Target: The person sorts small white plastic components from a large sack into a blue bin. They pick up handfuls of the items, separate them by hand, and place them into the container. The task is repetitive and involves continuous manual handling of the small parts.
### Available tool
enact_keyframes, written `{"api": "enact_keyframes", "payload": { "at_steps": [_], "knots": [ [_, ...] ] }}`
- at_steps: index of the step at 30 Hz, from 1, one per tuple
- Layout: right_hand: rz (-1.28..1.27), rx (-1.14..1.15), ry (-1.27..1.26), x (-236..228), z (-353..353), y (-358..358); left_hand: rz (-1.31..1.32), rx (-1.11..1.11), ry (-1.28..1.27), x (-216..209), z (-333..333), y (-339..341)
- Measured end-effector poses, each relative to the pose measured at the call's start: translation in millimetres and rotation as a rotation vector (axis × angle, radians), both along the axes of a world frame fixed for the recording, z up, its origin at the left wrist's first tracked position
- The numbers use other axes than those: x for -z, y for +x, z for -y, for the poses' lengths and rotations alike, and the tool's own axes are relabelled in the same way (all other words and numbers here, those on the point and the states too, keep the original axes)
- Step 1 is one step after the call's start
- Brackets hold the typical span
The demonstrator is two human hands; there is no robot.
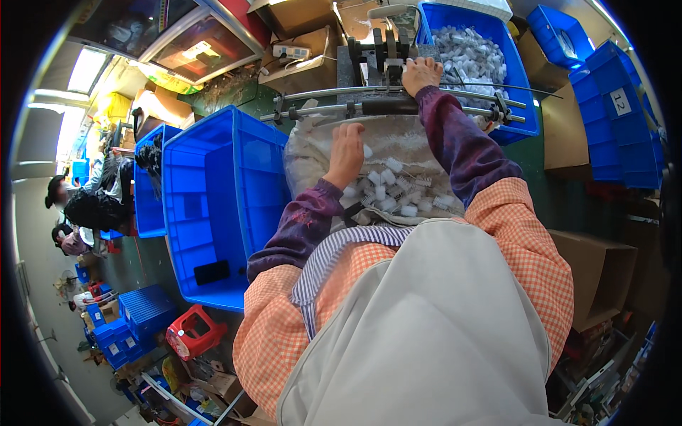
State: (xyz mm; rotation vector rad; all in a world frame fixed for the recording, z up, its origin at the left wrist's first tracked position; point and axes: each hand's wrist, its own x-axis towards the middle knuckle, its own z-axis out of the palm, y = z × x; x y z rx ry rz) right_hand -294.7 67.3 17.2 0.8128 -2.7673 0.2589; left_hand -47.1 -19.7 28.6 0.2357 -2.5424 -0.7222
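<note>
A bench machine (389, 51) with dark metal blocks stands in front of me, behind a frame of metal rods (341, 94). My right hand (423, 75) is at the machine's right side, fingers bent down against it; whatever is between the fingertips is hidden. Lower and to the left, my left hand (346, 155) is over a pale cloth (302, 153), its fingers together and curled at the tips. A small white piece shows beside its palm, but its grip is hidden. Several small white plastic pieces (389, 190) with comb-like teeth lie heaped on the cloth near my lap.
A large blue crate (238, 206) stands at my left, with a dark flat object (212, 272) inside. Beyond the machine, a blue bin (522, 106) is full of white pieces. Cardboard boxes (593, 277) and stacked blue crates (614, 121) are on the right; a red stool (195, 332) stands left.
</note>
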Motion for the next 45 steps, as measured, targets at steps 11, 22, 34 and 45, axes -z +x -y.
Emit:
{"api": "enact_keyframes", "payload": {
  "at_steps": [11, 22, 34, 45],
  "knots": [
    [0.11, 0.004, 0.111, -11, -45, -53, -0.149, 0.094, 0.15, -14, 0, -2],
    [0.215, -0.512, -0.448, -33, -95, -5, -0.286, 0.103, 0.571, -54, -25, -28],
    [-0.011, -0.208, -0.267, -5, -47, -31, 0.223, 0.115, -0.241, 33, -20, -36],
    [-0.082, -0.176, -0.106, 19, -25, -46, 0.512, 0.149, -0.457, 48, -14, -28]
  ]
}}
